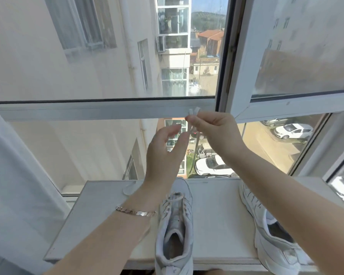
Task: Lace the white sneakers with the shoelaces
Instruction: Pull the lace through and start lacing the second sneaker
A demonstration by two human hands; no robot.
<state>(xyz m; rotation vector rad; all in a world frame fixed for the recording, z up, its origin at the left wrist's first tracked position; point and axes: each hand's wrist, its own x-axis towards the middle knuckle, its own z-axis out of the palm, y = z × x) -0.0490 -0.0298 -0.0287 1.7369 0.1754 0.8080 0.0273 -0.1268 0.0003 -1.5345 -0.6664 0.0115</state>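
Two white sneakers stand on a white windowsill (91, 211). The middle sneaker (175, 225) points away from me and has a lace loop at its lowest eyelets. The right sneaker (270, 231) is partly hidden under my right forearm. My right hand (214, 132) is raised high above the middle sneaker and pinches the ends of a white shoelace (193, 114), which hangs down taut toward the shoe. My left hand (165, 147) is lifted just left of the lace, fingers loosely curved, holding nothing.
A large window (107, 108) with a white frame fills the view ahead; its right sash stands ajar. A white curtain (14, 175) hangs at the left. The sill's front edge is close to my body.
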